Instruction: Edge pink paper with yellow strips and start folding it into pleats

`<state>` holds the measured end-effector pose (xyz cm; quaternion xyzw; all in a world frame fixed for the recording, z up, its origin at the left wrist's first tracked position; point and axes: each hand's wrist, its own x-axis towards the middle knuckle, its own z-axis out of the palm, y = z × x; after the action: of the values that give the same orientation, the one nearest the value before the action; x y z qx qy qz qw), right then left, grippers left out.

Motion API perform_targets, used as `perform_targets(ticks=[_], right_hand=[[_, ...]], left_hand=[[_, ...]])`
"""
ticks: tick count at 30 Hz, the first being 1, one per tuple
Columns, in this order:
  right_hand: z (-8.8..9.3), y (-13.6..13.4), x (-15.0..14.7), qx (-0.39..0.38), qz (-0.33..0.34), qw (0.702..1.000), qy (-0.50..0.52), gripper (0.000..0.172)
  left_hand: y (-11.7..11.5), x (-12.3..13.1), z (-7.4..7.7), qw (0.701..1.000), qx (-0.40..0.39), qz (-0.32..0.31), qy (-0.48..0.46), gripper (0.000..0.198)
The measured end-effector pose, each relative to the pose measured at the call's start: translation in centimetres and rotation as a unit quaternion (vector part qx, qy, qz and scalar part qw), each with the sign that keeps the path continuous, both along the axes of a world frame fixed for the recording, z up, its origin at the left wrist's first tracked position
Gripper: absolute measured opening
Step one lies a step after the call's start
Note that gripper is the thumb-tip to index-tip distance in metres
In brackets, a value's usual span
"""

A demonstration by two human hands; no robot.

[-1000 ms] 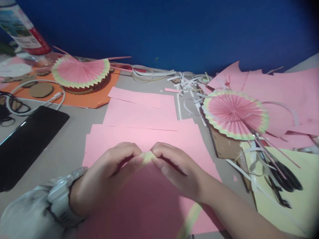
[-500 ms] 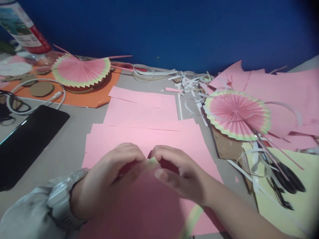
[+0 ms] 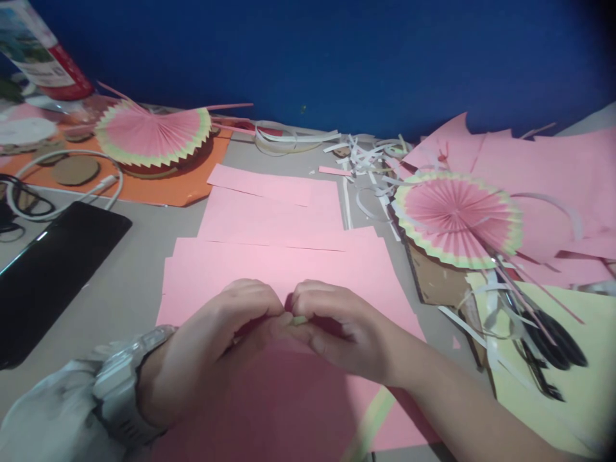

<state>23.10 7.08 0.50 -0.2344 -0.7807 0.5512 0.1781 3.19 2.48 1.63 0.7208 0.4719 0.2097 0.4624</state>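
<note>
My left hand (image 3: pixel 216 346), with a pale watch (image 3: pixel 128 385) at its wrist, has its fingers curled and closed at the edge of a pink paper sheet (image 3: pixel 269 398). Opposite it, my right hand (image 3: pixel 341 327) pinches the same sheet between thumb and bent fingers. A small green bit of paper (image 3: pixel 299 319) shows between the fingertips. Lower right, a light green strip (image 3: pixel 370 423) runs along the sheet's side. Under the hands lie more flat pink sheets (image 3: pixel 289 263). The fingers cover most of the pinched edge.
Pleated pink and green paper fans lie at left (image 3: pixel 154 135) and right (image 3: pixel 457 218). Black-handled scissors (image 3: pixel 553 340) rest on yellow paper (image 3: pixel 591 321). A black phone (image 3: pixel 58 269), a white cable (image 3: pixel 67 154), an orange sheet (image 3: pixel 192 179) and paper scraps (image 3: pixel 360 157) surround the work area.
My right thumb has moved in and pressed down on the paper's edge. The green corner that stood up is now flatter, and the fingertips are closer together.
</note>
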Motion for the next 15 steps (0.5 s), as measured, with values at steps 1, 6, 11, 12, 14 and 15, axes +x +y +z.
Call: perform_targets(ticks=[1, 6, 11, 12, 14, 15], right_hand=[[-0.01, 0.02, 0.01, -0.002, -0.001, 1.000, 0.000, 0.026], [-0.07, 0.01, 0.02, -0.012, -0.001, 1.000, 0.008, 0.025], [-0.17, -0.11, 0.01, -0.029, -0.009, 0.999, 0.011, 0.022], [-0.19, -0.12, 0.01, -0.034, -0.011, 0.999, 0.009, 0.021], [-0.16, -0.12, 0.02, -0.044, -0.016, 0.999, 0.009, 0.018], [-0.11, -0.10, 0.04, -0.053, -0.021, 0.998, 0.010, 0.017]], left_hand=[[0.00, 0.01, 0.01, 1.000, -0.001, 0.000, 0.001, 0.016], [0.03, -0.06, -0.11, 1.000, 0.001, 0.007, -0.007, 0.017], [-0.09, -0.15, -0.02, 1.000, 0.000, -0.004, -0.029, 0.016], [-0.09, -0.11, 0.04, 0.999, 0.010, -0.002, -0.041, 0.016], [0.00, 0.04, 0.19, 0.998, 0.025, -0.006, -0.056, 0.013], [0.08, 0.12, 0.28, 0.998, 0.032, -0.001, -0.050, 0.013]])
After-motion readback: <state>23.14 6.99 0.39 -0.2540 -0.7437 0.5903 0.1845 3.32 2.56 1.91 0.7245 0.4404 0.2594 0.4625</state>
